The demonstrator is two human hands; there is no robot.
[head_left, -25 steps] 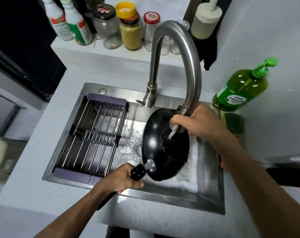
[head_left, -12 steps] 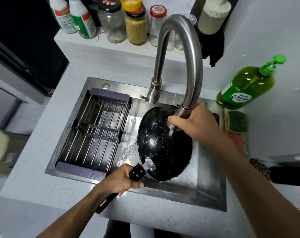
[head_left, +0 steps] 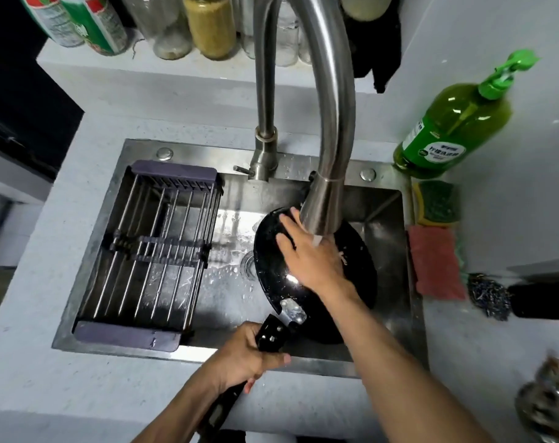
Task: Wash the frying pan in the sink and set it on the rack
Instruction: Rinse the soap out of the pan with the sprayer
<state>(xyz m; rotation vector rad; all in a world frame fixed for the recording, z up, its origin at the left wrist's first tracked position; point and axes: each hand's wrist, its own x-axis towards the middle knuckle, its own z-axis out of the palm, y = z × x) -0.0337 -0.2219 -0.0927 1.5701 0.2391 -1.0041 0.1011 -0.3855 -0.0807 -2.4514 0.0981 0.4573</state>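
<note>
Frying pan (head_left: 271,270) tilts under your flat, unclenched right hand (head_left: 310,260); your left hand (head_left: 243,356) grips its handle (head_left: 271,335). Detergent bottle (head_left: 454,119) label unreadable.

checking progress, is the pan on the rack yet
No, the pan is tilted under the faucet, held by the left hand; the rack holds nothing.

The tall curved steel faucet (head_left: 332,100) arches over the right half of the steel sink (head_left: 89,342), its spout just above the tilted black frying pan (head_left: 271,266) — little room between them, and the right hand (head_left: 307,257) fills it. The purple-ended wire rack (head_left: 153,251) spans the left half, bare on top, reachable from above. Between rack and pan a narrow wet strip lies open.
</note>
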